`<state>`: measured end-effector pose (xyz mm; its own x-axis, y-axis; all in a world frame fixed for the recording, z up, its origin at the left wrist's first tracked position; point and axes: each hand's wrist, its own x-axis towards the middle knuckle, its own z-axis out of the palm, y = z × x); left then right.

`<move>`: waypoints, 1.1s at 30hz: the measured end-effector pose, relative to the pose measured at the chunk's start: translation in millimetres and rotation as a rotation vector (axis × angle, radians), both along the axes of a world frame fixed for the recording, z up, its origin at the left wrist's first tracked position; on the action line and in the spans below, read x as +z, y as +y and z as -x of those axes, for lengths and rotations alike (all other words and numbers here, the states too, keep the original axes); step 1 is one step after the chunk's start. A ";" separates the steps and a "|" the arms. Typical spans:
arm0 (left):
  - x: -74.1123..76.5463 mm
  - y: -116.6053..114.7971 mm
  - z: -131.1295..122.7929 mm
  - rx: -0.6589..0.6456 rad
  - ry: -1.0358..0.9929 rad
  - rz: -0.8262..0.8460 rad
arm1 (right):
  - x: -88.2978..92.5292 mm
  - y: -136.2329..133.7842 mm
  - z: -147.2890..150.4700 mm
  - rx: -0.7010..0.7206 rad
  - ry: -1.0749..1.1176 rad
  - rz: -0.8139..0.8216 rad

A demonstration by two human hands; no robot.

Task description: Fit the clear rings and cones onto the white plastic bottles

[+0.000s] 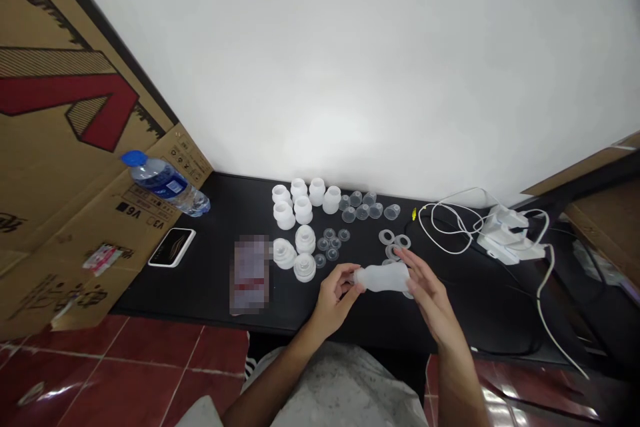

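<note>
A frosted white bottle [384, 277] is held sideways over the front of the black table. My left hand [336, 297] has its fingers closed around the narrow neck at the left end. At the opposite end, my right hand [429, 297] grips the wide base, thumb below and fingers above. Just behind the bottle lie several translucent rings [403, 241], partly covered by my right fingers. Left of them are small clear round valve-like pieces [332, 254] and white stepped collar pieces [305, 267]. What my left fingertips touch at the neck is partly hidden.
White open-necked pieces [303, 209] and clear domed caps [392, 212] stand along the back wall. A power strip [510, 233] with looped white cables is on the right. Leftward are a pixelated package [250, 273], a phone-like device [173, 247], a water bottle [167, 183] and cardboard [165, 147].
</note>
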<state>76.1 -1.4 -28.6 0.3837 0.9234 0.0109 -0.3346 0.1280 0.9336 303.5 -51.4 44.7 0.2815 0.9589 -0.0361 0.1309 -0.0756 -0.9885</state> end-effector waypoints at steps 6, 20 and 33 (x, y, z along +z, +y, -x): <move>-1.2 -1.6 -0.2 0.009 0.033 -0.066 | -2.3 -2.0 -4.7 -0.044 -0.193 0.211; 0.3 -4.3 2.6 0.018 0.068 -0.063 | 7.4 -2.6 8.9 -0.006 -0.157 0.069; 2.9 -6.9 5.5 -0.030 0.161 -0.166 | 6.7 -5.4 11.8 -0.071 -0.306 0.131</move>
<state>70.7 -8.3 -25.7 0.4204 0.9020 0.0980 -0.1784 -0.0237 0.9837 291.8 -56.8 51.4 0.3643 0.9293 -0.0614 0.4101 -0.2192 -0.8853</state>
